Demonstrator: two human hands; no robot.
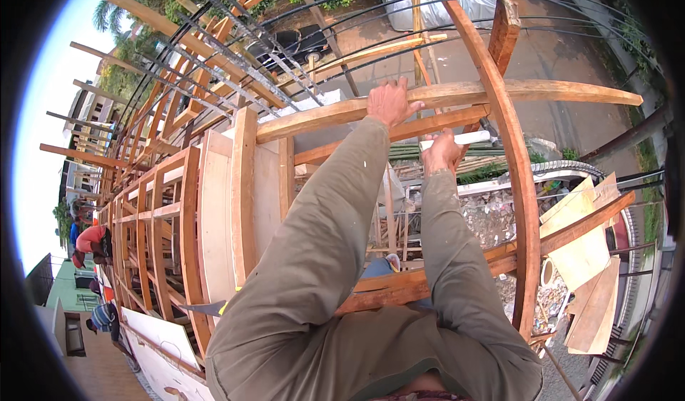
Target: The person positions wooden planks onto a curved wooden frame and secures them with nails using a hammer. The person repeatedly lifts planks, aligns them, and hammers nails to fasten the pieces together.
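My left hand [390, 103] is closed over the top of a long wooden beam [571, 90] that runs across in front of me. Lower and to the right, my right hand [441, 151] grips a hammer [472, 138] by its white handle. The dark hammer head lies close to a long timber [505, 123] that crosses the beam; whether they touch I cannot tell. A second wooden beam [421, 125] passes below the first, behind my hands. At the left end, the beam meets a wooden post [245, 187] beside a pale formwork panel [216, 205].
Metal rebar [250, 51] and black cables [571, 7] cross the upper area. Wooden framing [153, 215] fills the left, with co-workers [93, 240] beyond. A saw blade [203, 307] sticks out by my left arm. Far below lie rubble [492, 215] and plywood sheets [581, 222].
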